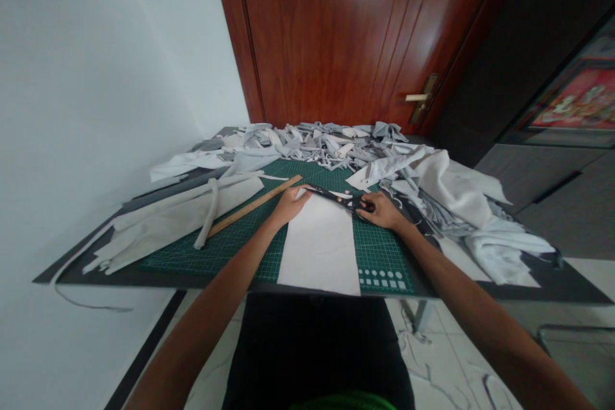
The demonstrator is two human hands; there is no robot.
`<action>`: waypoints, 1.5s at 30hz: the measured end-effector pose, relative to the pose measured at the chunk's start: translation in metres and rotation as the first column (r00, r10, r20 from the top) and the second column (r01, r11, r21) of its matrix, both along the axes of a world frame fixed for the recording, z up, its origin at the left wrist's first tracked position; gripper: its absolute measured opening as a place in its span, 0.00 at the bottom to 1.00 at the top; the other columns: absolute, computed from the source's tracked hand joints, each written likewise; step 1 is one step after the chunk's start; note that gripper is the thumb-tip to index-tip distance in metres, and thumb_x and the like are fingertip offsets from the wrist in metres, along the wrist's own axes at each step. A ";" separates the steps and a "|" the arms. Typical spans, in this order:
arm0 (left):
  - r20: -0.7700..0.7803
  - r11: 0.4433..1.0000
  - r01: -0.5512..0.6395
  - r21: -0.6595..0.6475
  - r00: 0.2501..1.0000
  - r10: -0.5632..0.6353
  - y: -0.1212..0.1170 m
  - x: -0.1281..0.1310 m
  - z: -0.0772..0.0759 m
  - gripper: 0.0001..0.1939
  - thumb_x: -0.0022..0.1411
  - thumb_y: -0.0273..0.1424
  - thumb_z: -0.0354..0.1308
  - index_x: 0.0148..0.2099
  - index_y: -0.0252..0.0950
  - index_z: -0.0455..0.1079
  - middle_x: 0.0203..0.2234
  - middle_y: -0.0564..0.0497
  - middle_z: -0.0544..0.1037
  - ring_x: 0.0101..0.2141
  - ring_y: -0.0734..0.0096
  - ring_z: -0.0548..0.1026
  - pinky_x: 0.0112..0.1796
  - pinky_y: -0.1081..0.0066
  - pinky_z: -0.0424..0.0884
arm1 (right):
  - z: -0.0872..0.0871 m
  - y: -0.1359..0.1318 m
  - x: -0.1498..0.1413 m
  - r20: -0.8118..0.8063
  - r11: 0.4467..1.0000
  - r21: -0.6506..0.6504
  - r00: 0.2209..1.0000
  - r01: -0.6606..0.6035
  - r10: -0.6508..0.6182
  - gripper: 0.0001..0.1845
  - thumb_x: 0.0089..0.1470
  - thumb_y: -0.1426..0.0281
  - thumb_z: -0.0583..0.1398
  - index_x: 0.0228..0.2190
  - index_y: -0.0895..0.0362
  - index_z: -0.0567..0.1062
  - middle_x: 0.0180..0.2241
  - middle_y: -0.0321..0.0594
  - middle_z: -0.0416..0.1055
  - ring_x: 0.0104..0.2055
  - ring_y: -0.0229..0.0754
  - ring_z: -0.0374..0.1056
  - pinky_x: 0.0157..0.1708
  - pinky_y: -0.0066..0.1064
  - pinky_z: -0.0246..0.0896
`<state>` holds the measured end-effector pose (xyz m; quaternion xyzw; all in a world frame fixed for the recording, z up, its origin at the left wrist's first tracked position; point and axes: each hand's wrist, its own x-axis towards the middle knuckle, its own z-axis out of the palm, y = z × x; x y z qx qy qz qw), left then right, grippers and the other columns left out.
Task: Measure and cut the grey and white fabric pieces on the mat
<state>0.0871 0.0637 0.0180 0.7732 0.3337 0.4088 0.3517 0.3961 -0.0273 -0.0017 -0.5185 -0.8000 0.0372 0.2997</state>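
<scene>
A white rectangular cloth piece [321, 245] lies on a green cutting mat [230, 243]. My right hand [380, 209] grips the handles of black scissors [336, 197], whose blades lie across the cloth's far edge, pointing left. At the cloth's far left corner my left hand [289, 204] presses down, fingers curled on the fabric. A wooden ruler [254, 205] lies diagonally just left of that hand.
Heaps of grey and white fabric scraps [327, 144] cover the table's far side. Larger white cloth [471, 205] spills over the right side, folded pieces [177, 218] lie at left. A red-brown door [355, 32] stands behind. A white wall runs along the left.
</scene>
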 end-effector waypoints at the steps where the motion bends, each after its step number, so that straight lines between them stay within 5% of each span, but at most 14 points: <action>1: -0.012 0.999 -0.029 0.014 0.999 0.029 -0.001 -0.003 -0.002 0.12 0.67 0.32 0.58 0.47 0.34 0.79 0.44 0.46 0.85 0.48 0.57 0.80 0.56 0.59 0.72 | -0.001 0.001 0.000 0.000 1.000 -0.001 1.000 -0.006 0.006 0.15 0.57 0.62 0.61 0.24 0.52 0.64 0.22 0.33 0.67 0.24 0.40 0.61 0.33 0.34 0.53; 6: 0.018 0.988 -0.153 -0.001 0.988 0.153 -0.013 -0.032 -0.021 0.20 0.64 0.33 0.58 0.56 0.32 0.75 0.44 0.44 0.84 0.45 0.59 0.81 0.48 0.64 0.76 | -0.004 0.005 0.003 0.000 0.999 -0.001 0.999 -0.034 0.034 0.15 0.58 0.61 0.61 0.24 0.52 0.63 0.22 0.33 0.66 0.24 0.39 0.61 0.30 0.32 0.52; 10: 0.041 0.992 -0.100 -0.071 0.994 0.103 -0.023 -0.049 -0.033 0.25 0.63 0.37 0.60 0.60 0.33 0.71 0.43 0.44 0.84 0.42 0.60 0.82 0.41 0.67 0.76 | -0.003 0.006 0.003 0.029 0.999 0.000 0.999 -0.046 0.046 0.15 0.57 0.61 0.62 0.25 0.52 0.64 0.22 0.34 0.66 0.25 0.40 0.61 0.30 0.33 0.51; 18: 0.152 0.979 0.048 -0.200 0.988 -0.017 -0.013 -0.040 -0.024 0.24 0.57 0.44 0.66 0.49 0.33 0.74 0.47 0.40 0.83 0.50 0.52 0.81 0.55 0.56 0.73 | -0.002 0.005 0.001 0.083 0.999 0.019 0.996 -0.040 0.038 0.14 0.56 0.59 0.64 0.26 0.53 0.68 0.25 0.36 0.69 0.29 0.44 0.64 0.37 0.36 0.54; 24: 0.151 0.956 0.134 -0.259 0.984 -0.097 -0.006 -0.028 -0.022 0.26 0.55 0.42 0.66 0.52 0.32 0.74 0.47 0.41 0.83 0.46 0.53 0.81 0.50 0.59 0.75 | -0.004 0.005 0.000 0.070 0.999 0.015 0.997 -0.042 0.041 0.13 0.55 0.61 0.65 0.27 0.53 0.69 0.25 0.36 0.69 0.30 0.44 0.65 0.40 0.37 0.55; 28: 0.013 0.955 0.109 -0.275 0.994 -0.109 -0.002 -0.024 -0.021 0.23 0.58 0.45 0.64 0.48 0.32 0.78 0.41 0.45 0.84 0.43 0.56 0.80 0.43 0.64 0.76 | -0.003 0.004 -0.001 0.045 0.999 0.006 0.998 -0.038 0.037 0.13 0.54 0.61 0.66 0.26 0.53 0.68 0.23 0.35 0.69 0.29 0.44 0.64 0.40 0.38 0.55; 35: -0.067 0.954 0.097 -0.284 0.990 -0.121 0.006 -0.010 -0.018 0.25 0.56 0.52 0.66 0.37 0.32 0.79 0.31 0.48 0.83 0.32 0.59 0.78 0.33 0.67 0.74 | -0.004 0.006 0.001 -0.090 1.000 0.008 0.996 0.008 -0.007 0.14 0.53 0.62 0.64 0.24 0.52 0.65 0.22 0.33 0.66 0.26 0.40 0.62 0.35 0.35 0.56; 40: -0.034 0.969 0.051 -0.241 0.998 -0.061 0.012 -0.002 -0.019 0.29 0.55 0.56 0.65 0.42 0.32 0.79 0.38 0.46 0.84 0.42 0.53 0.80 0.42 0.63 0.76 | -0.009 0.013 0.010 -0.256 0.995 0.011 0.962 0.101 -0.095 0.16 0.55 0.58 0.61 0.23 0.52 0.62 0.22 0.34 0.65 0.25 0.40 0.60 0.30 0.33 0.54; 45: 0.008 0.970 0.053 -0.236 0.999 -0.053 0.012 -0.006 -0.021 0.34 0.55 0.60 0.63 0.44 0.32 0.78 0.42 0.43 0.84 0.43 0.51 0.80 0.45 0.58 0.76 | -0.013 0.016 0.012 -0.437 0.992 -0.026 0.891 0.127 -0.125 0.26 0.56 0.44 0.59 0.24 0.51 0.62 0.21 0.34 0.61 0.26 0.42 0.58 0.29 0.34 0.55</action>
